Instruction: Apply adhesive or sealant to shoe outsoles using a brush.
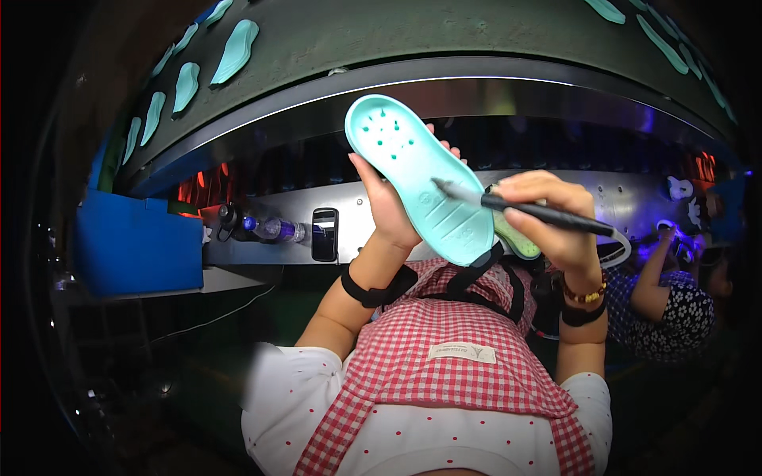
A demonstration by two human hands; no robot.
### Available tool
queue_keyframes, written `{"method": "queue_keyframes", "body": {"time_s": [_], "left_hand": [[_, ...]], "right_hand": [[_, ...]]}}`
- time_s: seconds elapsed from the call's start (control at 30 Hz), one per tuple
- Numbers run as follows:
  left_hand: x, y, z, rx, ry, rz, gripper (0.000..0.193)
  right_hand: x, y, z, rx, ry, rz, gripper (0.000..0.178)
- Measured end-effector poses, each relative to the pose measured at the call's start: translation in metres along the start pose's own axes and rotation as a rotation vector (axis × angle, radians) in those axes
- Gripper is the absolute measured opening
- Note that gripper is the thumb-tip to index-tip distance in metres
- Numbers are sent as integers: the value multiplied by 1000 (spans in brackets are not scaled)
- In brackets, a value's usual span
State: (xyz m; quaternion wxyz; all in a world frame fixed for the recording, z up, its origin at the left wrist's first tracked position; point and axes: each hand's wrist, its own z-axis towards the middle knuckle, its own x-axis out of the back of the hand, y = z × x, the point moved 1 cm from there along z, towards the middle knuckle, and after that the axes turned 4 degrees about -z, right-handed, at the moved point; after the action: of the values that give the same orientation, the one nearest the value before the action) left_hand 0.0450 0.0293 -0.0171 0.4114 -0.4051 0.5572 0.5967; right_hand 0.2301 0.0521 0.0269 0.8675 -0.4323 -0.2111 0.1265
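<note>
A turquoise shoe sole [444,190] is held up in front of me, tilted, with small dark green marks near its upper end and several grooves toward its lower end. My left hand [387,208] grips it from the left and beneath, fingertips showing past its far edge. In my right hand [559,210] is a slim black-handled brush [508,206], its grey pointed tip over the middle of the sole; whether it touches cannot be made out. A yellow-green speckled piece [517,238] shows beneath the brush, partly hidden by my right hand.
Across the far side runs a dark green conveyor belt [333,40] carrying several turquoise soles [236,52]. On the metal ledge lie a phone [325,234] and a plastic bottle [274,229]. A blue box [139,246] stands left; another person [663,305] works at right.
</note>
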Motion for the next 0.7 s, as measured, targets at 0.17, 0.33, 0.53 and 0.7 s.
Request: {"method": "queue_keyframes", "body": {"time_s": [0.17, 0.33, 0.53, 0.7], "left_hand": [[4, 12, 0, -44, -154, 31, 95], [-4, 16, 3, -69, -80, 119, 94], [-16, 27, 14, -71, -199, 133, 91], [-25, 16, -7, -42, 29, 118, 68]], "right_hand": [[-10, -13, -14, 94, -386, 133, 19], [1, 12, -15, -39, -87, 87, 19], [-3, 16, -20, -155, -263, 577, 18], [-27, 23, -24, -326, -25, 834, 18]]}}
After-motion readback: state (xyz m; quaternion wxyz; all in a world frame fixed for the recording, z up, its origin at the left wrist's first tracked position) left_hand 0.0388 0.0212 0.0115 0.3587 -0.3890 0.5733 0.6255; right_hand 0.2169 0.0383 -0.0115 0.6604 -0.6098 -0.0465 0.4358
